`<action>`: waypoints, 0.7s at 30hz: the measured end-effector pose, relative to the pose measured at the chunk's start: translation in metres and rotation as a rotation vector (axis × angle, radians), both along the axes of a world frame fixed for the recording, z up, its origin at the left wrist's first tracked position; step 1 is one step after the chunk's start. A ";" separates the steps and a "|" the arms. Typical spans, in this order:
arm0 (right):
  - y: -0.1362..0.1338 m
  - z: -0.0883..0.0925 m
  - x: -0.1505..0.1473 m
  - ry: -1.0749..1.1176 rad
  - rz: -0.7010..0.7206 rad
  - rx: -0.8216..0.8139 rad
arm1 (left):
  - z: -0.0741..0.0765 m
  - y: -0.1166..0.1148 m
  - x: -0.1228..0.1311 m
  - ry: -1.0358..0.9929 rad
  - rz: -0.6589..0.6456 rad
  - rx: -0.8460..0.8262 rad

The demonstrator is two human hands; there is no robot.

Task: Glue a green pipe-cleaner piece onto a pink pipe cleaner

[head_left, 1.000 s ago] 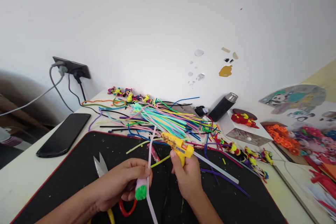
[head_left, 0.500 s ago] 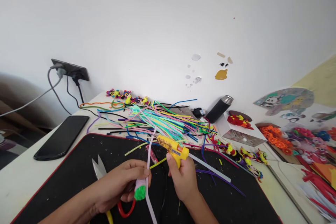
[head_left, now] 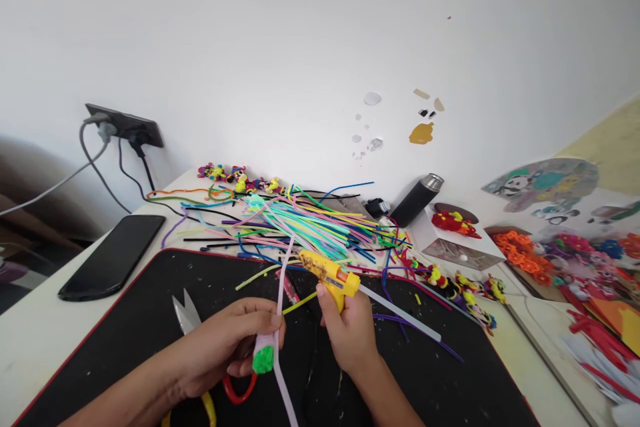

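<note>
My left hand (head_left: 245, 337) is closed on a short pale pink roll with a bright green end (head_left: 263, 359). A long pale pink pipe cleaner (head_left: 281, 293) runs upright past its fingertips, pinched against the roll. In my right hand (head_left: 350, 330) is a yellow hot glue gun (head_left: 330, 277), its nozzle pointing left toward the upper part of the pink strip. A translucent glue stick (head_left: 400, 312) sticks out of the gun's back. Scissors (head_left: 187, 312) with red and yellow handles lie partly hidden beneath my left forearm.
A heap of coloured pipe cleaners (head_left: 310, 223) spreads behind the black mat (head_left: 135, 327). A phone (head_left: 113, 257) lies at left, below a wall socket (head_left: 125, 125). A dark flask (head_left: 417, 200), a white box (head_left: 460, 247) and small figures (head_left: 467, 290) are at right.
The view has shifted slightly, so everything sits a little differently in the picture. Both hands keep their holds, and the glue gun stays close to the pink strip.
</note>
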State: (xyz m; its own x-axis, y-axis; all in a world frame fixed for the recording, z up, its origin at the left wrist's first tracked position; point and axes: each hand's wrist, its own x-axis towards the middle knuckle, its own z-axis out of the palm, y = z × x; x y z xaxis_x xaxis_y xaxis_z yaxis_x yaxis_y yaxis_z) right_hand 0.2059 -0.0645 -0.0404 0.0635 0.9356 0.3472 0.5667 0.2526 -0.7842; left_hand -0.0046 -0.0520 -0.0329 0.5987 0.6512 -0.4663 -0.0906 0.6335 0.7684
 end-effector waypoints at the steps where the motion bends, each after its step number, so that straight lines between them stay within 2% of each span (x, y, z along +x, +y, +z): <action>1: 0.000 0.001 0.000 -0.002 0.004 -0.007 | 0.000 0.000 0.000 -0.004 -0.002 -0.004; 21: 0.001 -0.004 0.003 -0.059 -0.008 -0.006 | 0.001 0.000 0.000 -0.015 -0.012 -0.014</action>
